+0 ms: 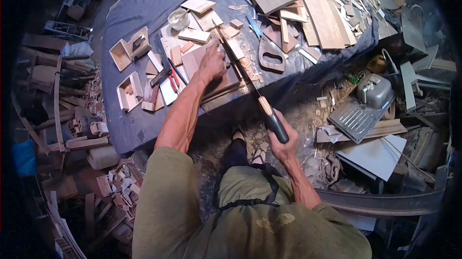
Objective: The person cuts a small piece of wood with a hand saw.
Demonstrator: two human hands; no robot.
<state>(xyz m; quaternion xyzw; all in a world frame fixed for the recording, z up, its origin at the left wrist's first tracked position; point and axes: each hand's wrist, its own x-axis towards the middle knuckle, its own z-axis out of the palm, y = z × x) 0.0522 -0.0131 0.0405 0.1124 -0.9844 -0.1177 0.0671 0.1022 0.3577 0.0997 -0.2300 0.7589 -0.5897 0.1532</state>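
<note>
My right hand [284, 139] is wrapped around the black and pale-wood handle [273, 123] of a saw. Its long narrow blade [239, 65] points away from me, over a wooden board at the table's near edge. My left hand [213, 65] presses on the brown board [193, 60], fingers curled beside the blade; the fingertips are partly hidden. Left of that hand lie a hammer [160, 77] and red-handled pliers [173, 76]. Right of the blade rests a second handsaw [272, 57] with a wooden grip, near sawdust and small offcuts.
A dark cloth [144, 131] covers the table. Small open wooden boxes [129, 91] stand at left, and a glass jar [178, 19] sits among wood blocks. Boards [317, 11] and scraps pile up at the far right. A metal sink [375, 90] and debris lie on the floor.
</note>
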